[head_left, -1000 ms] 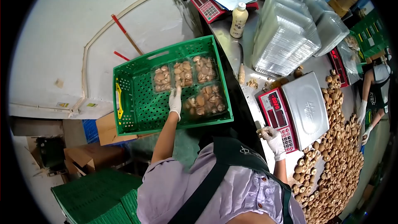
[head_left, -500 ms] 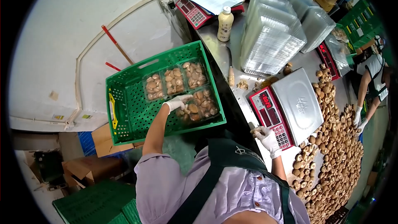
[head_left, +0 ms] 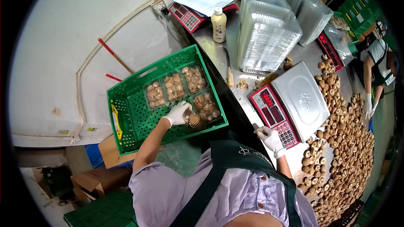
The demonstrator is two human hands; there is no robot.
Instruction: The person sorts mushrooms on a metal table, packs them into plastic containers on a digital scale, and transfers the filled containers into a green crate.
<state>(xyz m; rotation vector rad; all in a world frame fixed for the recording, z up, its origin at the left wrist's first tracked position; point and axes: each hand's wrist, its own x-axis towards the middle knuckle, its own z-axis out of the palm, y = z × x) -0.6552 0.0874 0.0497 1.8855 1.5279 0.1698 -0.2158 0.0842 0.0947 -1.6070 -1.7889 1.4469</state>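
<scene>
Inside the green crate, my left hand, in a white glove, has its fingers closed on the edge of a clear tray of mushrooms. That tray looks tilted and is partly hidden by the hand. Beside it lie more filled mushroom trays, close together along the crate's far side. My right hand, also gloved, rests at the near corner of the red-framed scale. Its fingers are curled together, and what they hold, if anything, is too small to name.
Loose mushrooms cover the right of the metal table. Stacked clear trays, a bottle, a knife and a second scale with papers stand behind. A co-worker is at the far right.
My left hand has shifted slightly left and down, and the tray of mushrooms at its fingers has tilted. My right hand stays by the scale. The co-worker's hands have drawn back from the mushrooms.
</scene>
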